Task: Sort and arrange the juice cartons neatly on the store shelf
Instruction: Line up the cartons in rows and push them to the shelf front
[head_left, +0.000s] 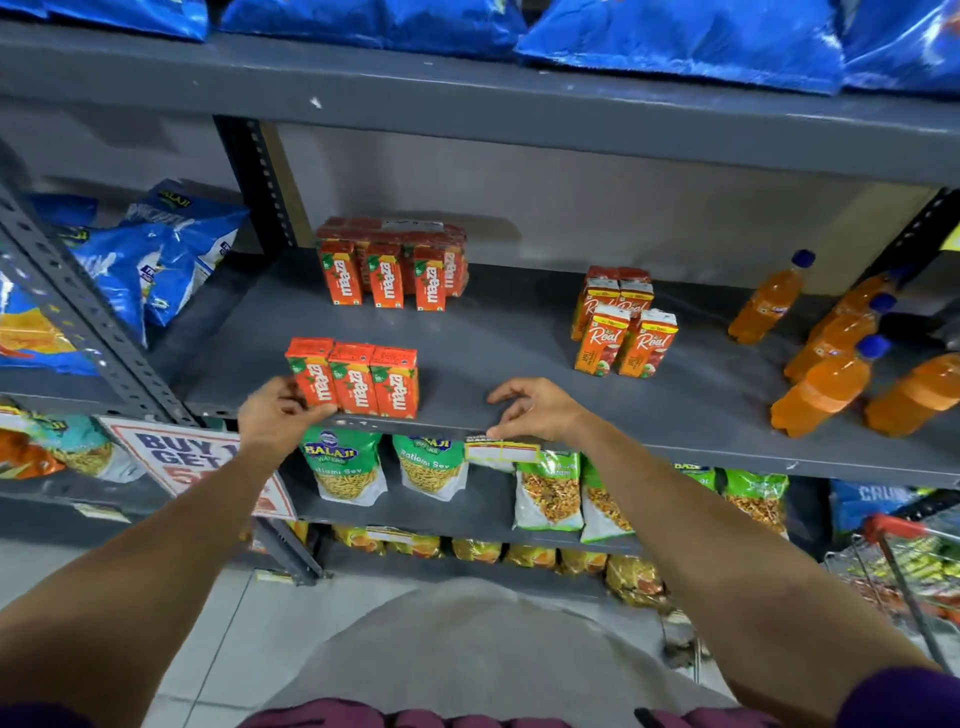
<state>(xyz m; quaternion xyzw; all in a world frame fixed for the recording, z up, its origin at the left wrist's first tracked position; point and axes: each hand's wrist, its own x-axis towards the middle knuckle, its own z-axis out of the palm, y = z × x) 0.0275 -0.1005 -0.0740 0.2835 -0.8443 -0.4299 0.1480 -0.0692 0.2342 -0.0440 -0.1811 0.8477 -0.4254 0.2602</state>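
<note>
Shelf: grey metal shelf (519, 332), middle level of the rack.
Front Maaza: three cartons (353, 379) upright in a tight row at the front edge, labels facing out.
Back Maaza: a wrapped pack (392, 260) near the back wall, three carton fronts visible; the total inside cannot be counted.
Real cartons: four visible (623, 322), two in front and two behind, right of centre, well apart from the Maaza.
Bottles: about six orange bottles (826, 384) with blue caps at the right end, leaning.
Left hand: (278, 415) fingers curled against the left carton of the front row, touching its side.
Right hand: (535, 410) empty, fingers loosely spread, resting on the shelf edge right of the front row.
</note>
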